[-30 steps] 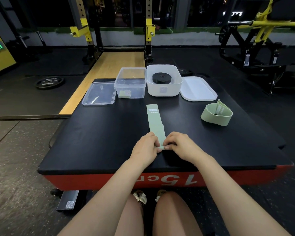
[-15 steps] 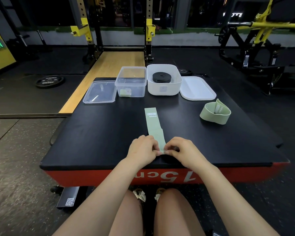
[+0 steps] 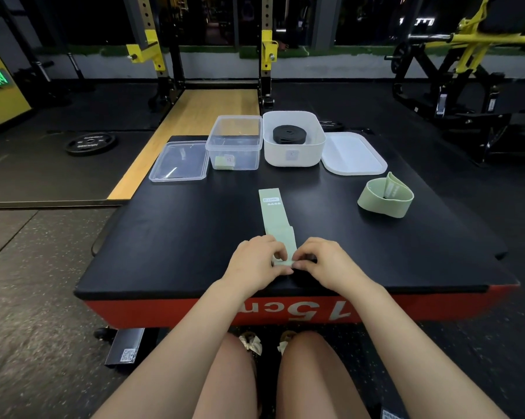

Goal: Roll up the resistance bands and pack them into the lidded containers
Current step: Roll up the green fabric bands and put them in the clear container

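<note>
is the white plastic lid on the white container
No, the white plastic lid lies flat on the black platform beside the open white container.

Pale green band (image 3: 274, 216), black platform (image 3: 170, 237)

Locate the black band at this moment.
In the head view, the black band lies coiled inside the white tub at the platform's far edge, between the clear tub and the white lid.
</note>
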{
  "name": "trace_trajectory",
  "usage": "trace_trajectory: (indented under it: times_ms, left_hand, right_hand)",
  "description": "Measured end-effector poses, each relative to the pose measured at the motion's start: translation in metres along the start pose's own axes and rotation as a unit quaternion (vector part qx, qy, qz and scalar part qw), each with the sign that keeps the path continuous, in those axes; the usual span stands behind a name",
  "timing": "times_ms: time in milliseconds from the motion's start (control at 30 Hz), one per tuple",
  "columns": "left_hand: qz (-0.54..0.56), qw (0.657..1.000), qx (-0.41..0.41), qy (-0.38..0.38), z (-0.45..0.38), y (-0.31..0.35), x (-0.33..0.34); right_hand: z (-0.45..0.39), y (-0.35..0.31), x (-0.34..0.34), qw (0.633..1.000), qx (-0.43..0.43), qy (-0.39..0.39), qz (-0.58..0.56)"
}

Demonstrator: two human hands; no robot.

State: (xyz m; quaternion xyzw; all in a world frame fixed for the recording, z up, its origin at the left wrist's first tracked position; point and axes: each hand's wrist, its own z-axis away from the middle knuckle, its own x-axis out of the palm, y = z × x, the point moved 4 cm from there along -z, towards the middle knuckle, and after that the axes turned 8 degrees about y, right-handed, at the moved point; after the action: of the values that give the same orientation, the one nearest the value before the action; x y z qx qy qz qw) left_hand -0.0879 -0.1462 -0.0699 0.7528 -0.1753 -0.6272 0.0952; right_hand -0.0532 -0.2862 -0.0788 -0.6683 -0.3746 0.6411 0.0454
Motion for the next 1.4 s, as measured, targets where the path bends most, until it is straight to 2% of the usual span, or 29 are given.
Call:
trace_trajectory:
  times_ms: [233, 400, 667, 900, 1067, 1267, 1400]
  left_hand:
    - [0.045, 0.998, -0.031, -0.001, -0.005, -0.002, 0.005]
    - [0.043, 0.998, -0.039, -0.001, -0.012, -0.004, 0.005]
    - [0.085, 0.992, -0.089, 0.0, -0.015, -0.01, 0.008]
    - [0.14, 0.982, -0.126, 0.027, -0.009, -0.016, 0.008]
    - [0.081, 0.991, -0.102, 0.029, -0.008, -0.014, 0.011]
    - [0.07, 0.99, -0.115, 0.05, -0.007, -0.012, 0.011]
    - [0.049, 0.991, -0.114, 0.056, -0.007, -0.012, 0.01]
  right_hand:
    - [-0.007, 0.002, 0.001, 0.999, 0.026, 0.013, 0.017]
    - [0.003, 0.002, 0.002, 0.997, -0.015, 0.074, 0.014]
    - [0.006, 0.004, 0.007, 0.994, -0.044, 0.096, 0.021]
    - [-0.009, 0.005, 0.004, 0.998, -0.022, 0.055, 0.009]
    - [-0.017, 0.004, 0.002, 1.0, 0.014, 0.024, 0.002]
    - [-0.012, 0.007, 0.002, 0.993, 0.082, 0.052, -0.06]
    - [-0.013, 0.007, 0.005, 0.993, 0.082, 0.062, -0.065]
